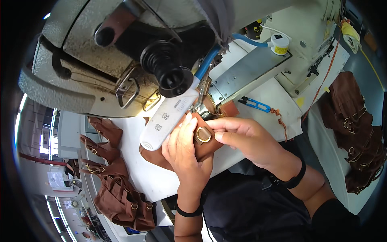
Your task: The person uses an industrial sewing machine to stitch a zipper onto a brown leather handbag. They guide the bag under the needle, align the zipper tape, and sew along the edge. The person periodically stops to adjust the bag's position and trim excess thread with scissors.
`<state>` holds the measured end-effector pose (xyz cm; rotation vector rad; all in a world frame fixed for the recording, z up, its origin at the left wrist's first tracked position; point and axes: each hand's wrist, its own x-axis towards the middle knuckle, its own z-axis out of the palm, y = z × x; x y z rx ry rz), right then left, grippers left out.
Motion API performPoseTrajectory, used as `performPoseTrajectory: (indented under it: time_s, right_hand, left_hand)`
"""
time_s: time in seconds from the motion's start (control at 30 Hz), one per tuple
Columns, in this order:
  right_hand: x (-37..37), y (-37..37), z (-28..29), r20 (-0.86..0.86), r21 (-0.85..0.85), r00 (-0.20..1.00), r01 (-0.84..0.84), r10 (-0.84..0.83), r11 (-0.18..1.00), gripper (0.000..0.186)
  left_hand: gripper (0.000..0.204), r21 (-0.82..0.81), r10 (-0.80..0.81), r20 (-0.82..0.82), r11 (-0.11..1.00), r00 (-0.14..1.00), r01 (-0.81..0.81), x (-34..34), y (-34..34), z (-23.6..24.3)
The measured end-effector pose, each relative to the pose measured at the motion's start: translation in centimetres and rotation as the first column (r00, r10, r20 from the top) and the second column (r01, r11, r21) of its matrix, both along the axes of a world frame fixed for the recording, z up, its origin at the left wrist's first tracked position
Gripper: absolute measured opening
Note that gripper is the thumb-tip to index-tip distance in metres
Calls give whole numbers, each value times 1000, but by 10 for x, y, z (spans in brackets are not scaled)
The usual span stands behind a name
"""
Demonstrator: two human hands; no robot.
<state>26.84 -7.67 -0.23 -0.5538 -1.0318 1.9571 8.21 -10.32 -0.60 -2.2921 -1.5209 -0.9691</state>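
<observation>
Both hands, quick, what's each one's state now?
Left hand: holding the gold-ringed brown leather piece.
Right hand: closed, thumb and forefinger at its edge.

One wide, round view looks down from the head, near the bare left hand (184,150) and bare right hand (252,141).

A white oblong panel (163,126) bears dark printed symbols (165,116), and a white cylinder (279,40) a printed yellow label (281,51).

Blue-handled snips (262,106) lie on the white surface (137,171), right; knotted orange cord (277,114) attached. Brown leather bags (123,201) line the left. Brown leather goods (350,121) pile at right. White round container (279,42), yellow label, sits far right.
</observation>
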Motion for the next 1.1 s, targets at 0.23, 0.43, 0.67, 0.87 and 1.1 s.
performPoseTrajectory:
  time_s: [0.23,0.43,0.67,0.87,1.1]
  right_hand:
    - [-18,5,-14,-36,72,995,96,-94,993,35]
    - [-14,9,-9,46,119,995,85,-91,989,37]
    - [-16,-9,-18,325,720,674,279,-663,636,25]
    - [-22,1,-34,261,829,591,268,-763,491,13]
    - [-37,-10,-26,207,541,728,471,-653,697,19]
  left_hand:
    - [76,-48,-30,74,998,997,34,-11,11,-8]
    - [82,-129,-80,117,987,990,95,-10,9,2]
    - [55,-66,34,314,998,949,-14,11,0,-1]
    - [25,35,30,538,998,842,-58,25,10,-20]
    - [8,-179,103,757,983,645,53,23,1,-1]
